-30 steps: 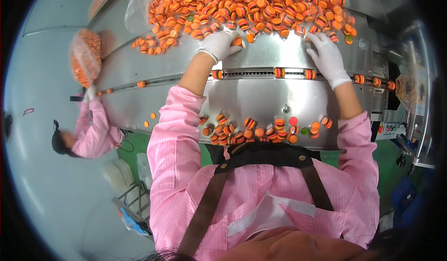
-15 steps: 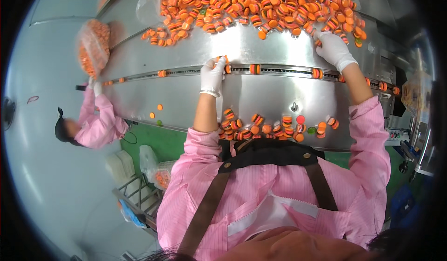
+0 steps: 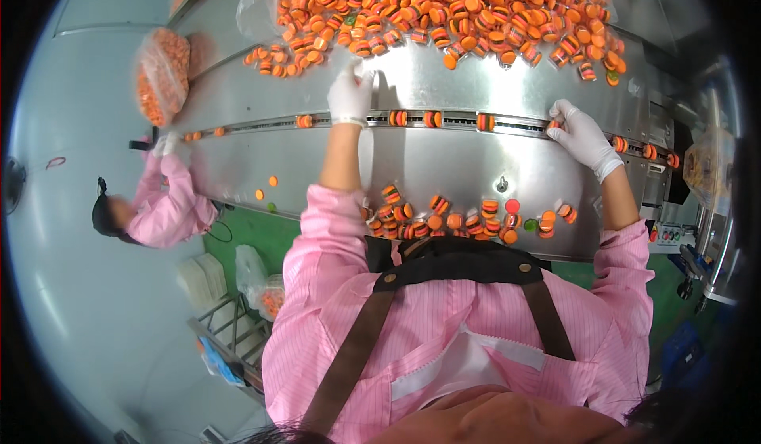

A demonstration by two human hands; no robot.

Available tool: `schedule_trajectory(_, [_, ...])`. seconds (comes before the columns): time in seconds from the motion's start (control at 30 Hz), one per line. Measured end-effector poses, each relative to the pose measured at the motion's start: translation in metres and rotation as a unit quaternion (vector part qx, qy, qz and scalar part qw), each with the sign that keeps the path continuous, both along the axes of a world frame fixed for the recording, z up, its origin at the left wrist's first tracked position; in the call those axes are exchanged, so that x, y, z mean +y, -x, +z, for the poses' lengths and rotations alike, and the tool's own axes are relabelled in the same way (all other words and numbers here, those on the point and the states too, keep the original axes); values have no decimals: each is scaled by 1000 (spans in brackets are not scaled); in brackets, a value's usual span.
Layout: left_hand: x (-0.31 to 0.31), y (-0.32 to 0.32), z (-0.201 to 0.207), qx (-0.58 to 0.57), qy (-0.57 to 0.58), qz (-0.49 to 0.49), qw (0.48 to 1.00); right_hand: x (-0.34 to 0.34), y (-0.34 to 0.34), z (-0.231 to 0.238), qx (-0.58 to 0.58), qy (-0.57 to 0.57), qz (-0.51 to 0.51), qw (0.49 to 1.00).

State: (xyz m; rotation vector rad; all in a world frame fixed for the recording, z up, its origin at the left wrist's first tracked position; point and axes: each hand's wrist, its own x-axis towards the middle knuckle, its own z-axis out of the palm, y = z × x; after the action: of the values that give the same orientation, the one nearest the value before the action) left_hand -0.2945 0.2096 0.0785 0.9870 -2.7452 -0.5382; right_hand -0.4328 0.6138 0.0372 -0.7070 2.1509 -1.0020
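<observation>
On steel table [image 3: 444, 166], L hand [image 3: 349, 95] lies flat by track [image 3: 460, 120], fingers together, empty. R hand [image 3: 581, 135] pinches, prob. on a candy [image 3: 552, 124], at track; grip unclear.

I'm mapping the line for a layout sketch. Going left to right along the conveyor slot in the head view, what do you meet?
Co-worker's white-gloved hand → person's white-gloved left hand → pair of orange burger-shaped candies in the slot → person's white-gloved right hand.

Both white-gloved hands reach forward, the left hand [image 3: 350, 95] palm-down with fingers curled, the right hand [image 3: 580, 133] angled inward.
</observation>
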Motion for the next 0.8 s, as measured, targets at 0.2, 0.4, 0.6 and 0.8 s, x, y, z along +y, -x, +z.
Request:
schedule_trajectory(0.2, [-51, 47, -5, -59, 5, 12, 998, 15, 2, 7, 149, -91, -10, 985])
schedule_trajectory(0.4, [-58, 55, -25, -49, -57, -26, 997, 8, 19, 15, 251, -60, -158, 953])
schedule_trajectory(0.6, [-59, 36, -24, -26, -80, -56, 995, -34, 46, 11, 361, -83, -178, 912])
schedule_trajectory(0.8, [-52, -12, 8, 9, -207, -70, 976, -42, 83, 0, 378, -146, -154, 901])
